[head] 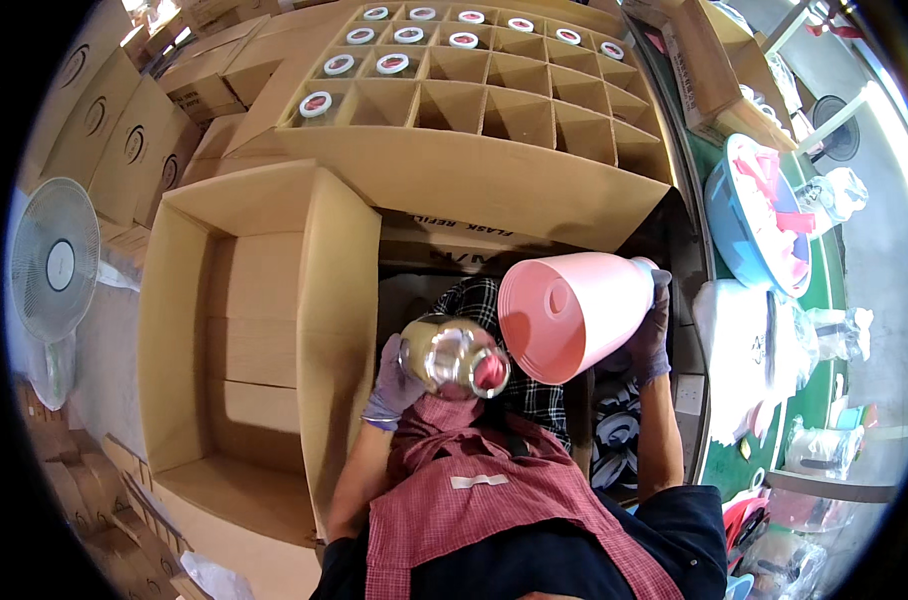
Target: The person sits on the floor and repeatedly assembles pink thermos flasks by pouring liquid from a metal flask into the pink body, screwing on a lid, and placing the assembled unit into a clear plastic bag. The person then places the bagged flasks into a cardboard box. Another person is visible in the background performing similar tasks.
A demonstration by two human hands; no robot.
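My left hand (396,384), in a thin purple-grey glove, grips a silvered glass flask refill (446,356) in front of my apron. The refill's round mouth faces up and to the right and looks reddish inside. My right hand (651,330), gloved too, holds a pink plastic flask body (596,307) by its narrow end. That body lies tilted on its side, its wide threaded opening towards the refill. A small round hole shows inside it. The two parts are close together, and the refill is outside the body.
A divided carton (454,150) ahead holds several refills with white-rimmed tops. At left stands a large carton (255,277), with a fan (60,262) beyond it. On the green table (739,465) at right sits a blue basin (716,202) of pink parts, near plastic-wrapped goods.
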